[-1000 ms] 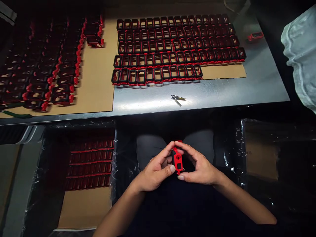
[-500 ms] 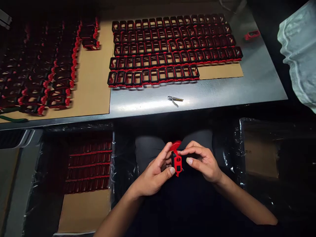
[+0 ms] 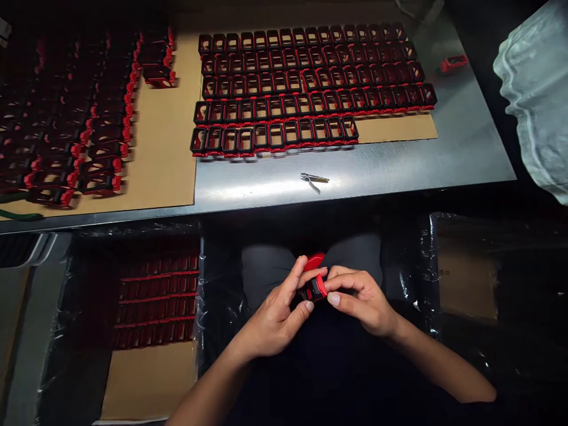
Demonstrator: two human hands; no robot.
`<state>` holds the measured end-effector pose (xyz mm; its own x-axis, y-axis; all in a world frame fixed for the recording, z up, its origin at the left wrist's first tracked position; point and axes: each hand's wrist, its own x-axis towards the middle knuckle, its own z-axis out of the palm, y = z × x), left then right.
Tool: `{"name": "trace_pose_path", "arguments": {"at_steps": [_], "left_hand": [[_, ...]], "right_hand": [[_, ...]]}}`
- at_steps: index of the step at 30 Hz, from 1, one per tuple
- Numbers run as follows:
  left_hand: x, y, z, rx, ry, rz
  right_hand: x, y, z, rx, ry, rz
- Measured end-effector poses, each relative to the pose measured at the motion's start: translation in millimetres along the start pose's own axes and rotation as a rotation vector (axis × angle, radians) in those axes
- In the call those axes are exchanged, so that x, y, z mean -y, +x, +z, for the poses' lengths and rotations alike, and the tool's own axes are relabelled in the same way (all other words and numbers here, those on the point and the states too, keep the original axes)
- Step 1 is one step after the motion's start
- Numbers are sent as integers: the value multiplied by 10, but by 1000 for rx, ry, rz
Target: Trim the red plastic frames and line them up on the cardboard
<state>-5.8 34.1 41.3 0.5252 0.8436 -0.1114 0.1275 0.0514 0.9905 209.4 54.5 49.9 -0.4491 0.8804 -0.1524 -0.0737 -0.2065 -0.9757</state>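
Red-and-black frame (image 3: 316,288) held between two bare hands above the lap, below the table's near edge.
The left hand (image 3: 277,316) grips its body between thumb and fingers, partly covering it; the right hand (image 3: 367,303) pinches its red end. A red object (image 3: 314,261) lies just beyond. On the metal table (image 3: 399,163), small pliers (image 3: 314,178) lie near rows of similar frames (image 3: 276,135).

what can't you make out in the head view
All in the head view:
- held part: its far side, behind left hand and right hand
- green handle: its end, past the left edge
- red object: its lower part, behind the fingers
- cardboard marks: too small
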Motion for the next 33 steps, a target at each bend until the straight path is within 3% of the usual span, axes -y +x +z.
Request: {"name": "trace_pose_path", "arguments": {"at_steps": [10,18,24,33], "left_hand": [[-58,15,-61,45,93,69],[-103,-18,-12,-178,-125,-113],[-138,-38,44,-224,-21,-223],[-135,-20,83,-260,145,-113]], "right_hand": [[13,-14,47,-1,15,41],[-14,-23,58,-34,-117,-106],[-18,-8,70,-26,-223,-216],[-16,-13,75,-18,-321,-279]]}}
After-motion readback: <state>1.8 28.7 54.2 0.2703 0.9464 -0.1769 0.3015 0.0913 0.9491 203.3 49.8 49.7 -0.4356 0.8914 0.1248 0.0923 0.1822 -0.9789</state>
